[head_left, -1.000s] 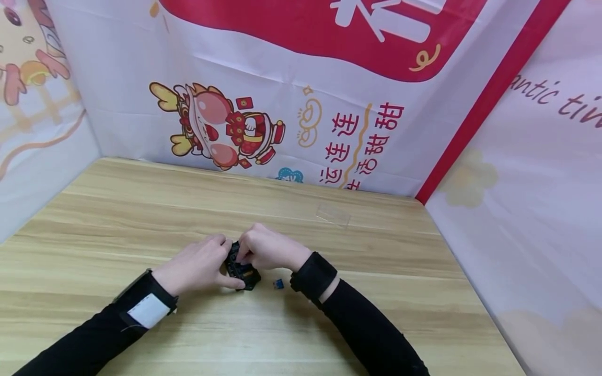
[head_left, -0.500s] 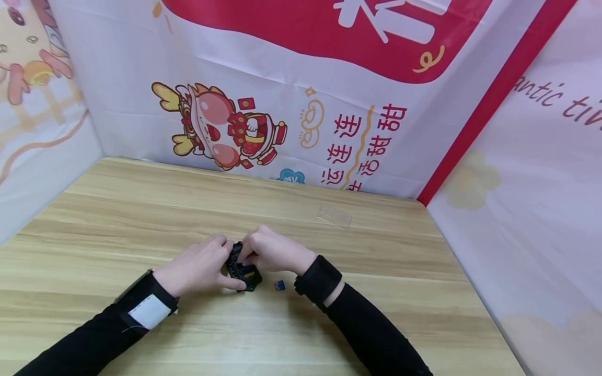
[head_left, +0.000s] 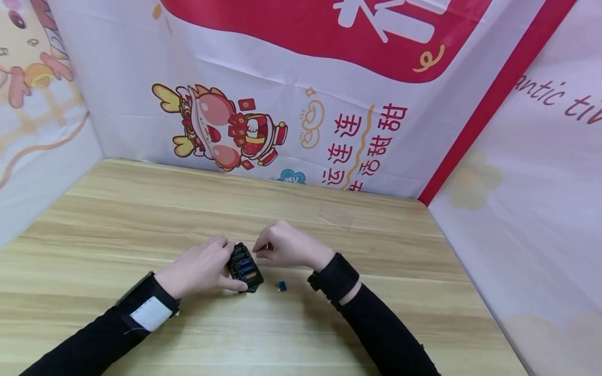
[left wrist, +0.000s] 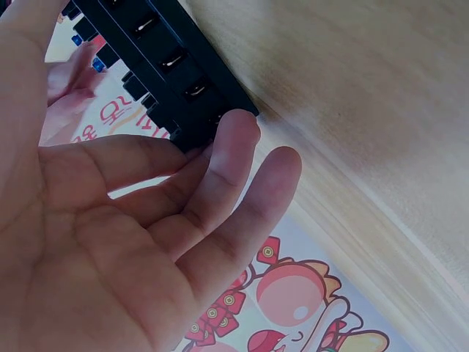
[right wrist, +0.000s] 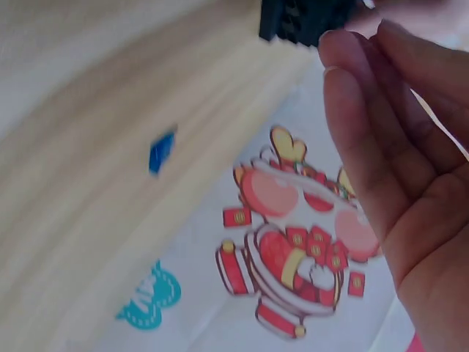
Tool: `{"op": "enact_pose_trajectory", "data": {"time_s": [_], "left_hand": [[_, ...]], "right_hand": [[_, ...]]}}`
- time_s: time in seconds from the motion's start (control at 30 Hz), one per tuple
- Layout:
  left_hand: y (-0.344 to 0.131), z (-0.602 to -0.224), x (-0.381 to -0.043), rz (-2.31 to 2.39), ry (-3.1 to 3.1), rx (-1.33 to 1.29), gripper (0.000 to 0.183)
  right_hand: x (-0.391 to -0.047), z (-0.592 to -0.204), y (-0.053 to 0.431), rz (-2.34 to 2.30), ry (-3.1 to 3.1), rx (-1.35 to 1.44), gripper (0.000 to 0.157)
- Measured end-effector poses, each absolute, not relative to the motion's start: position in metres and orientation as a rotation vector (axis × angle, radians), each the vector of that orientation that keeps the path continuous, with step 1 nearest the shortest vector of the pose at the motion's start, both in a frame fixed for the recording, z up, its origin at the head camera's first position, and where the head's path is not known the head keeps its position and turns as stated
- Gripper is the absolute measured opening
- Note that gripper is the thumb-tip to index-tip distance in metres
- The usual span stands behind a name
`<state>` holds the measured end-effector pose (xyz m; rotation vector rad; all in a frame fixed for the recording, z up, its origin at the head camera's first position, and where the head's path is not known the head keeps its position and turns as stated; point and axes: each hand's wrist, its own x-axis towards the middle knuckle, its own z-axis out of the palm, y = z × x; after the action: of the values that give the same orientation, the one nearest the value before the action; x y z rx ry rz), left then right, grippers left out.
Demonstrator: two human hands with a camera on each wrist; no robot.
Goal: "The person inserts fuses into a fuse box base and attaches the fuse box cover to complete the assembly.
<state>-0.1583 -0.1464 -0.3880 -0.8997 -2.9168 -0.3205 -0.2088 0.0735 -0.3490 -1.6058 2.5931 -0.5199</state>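
A black fuse box (head_left: 245, 267) with a row of slots, some blue and one tan, sits mid-table in the head view. My left hand (head_left: 202, 268) grips it, thumb at the near end and fingers at the far end. Metal contacts show in the slots on the underside of the box (left wrist: 176, 62) in the left wrist view. Just right of the box, my right hand (head_left: 289, 246) is raised, its fingers bent loosely and the thumb close to them. Nothing shows between those fingertips. A small blue fuse (head_left: 281, 286) lies on the table below the right hand.
Farther back on the wooden table (head_left: 141, 209) lies a clear plastic cover (head_left: 335, 216). Printed cloth walls stand behind the table and at both sides.
My right hand has drawn off the fuse box to the right, uncovering its slots. The left hand keeps its hold with hardly any movement.
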Motion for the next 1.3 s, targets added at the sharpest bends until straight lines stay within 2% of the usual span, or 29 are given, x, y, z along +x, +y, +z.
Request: {"op": "enact_pose_trajectory", "data": {"time_s": [0.43, 0.83, 1.07, 1.3], "left_hand": [[-0.146, -0.387, -0.158, -0.293, -2.929, -0.886, 0.097], [-0.144, -0.389, -0.158, -0.290, -2.918, -0.887, 0.093], [-0.144, -0.391, -0.157, -0.288, -2.928, -0.889, 0.095], [-0.144, -0.388, -0.156, -0.302, -2.939, -0.876, 0.096]], "right_hand": [[-0.204, -0.329, 0.119, -0.622, 2.715, -1.472, 0.006], [-0.197, -0.326, 0.169, -0.648, 2.838, -1.392, 0.004], [-0.190, -0.331, 0.173, -0.580, 2.806, -1.370, 0.005], [-0.179, -0.344, 0.153, -0.473, 2.754, -1.482, 0.006]]}}
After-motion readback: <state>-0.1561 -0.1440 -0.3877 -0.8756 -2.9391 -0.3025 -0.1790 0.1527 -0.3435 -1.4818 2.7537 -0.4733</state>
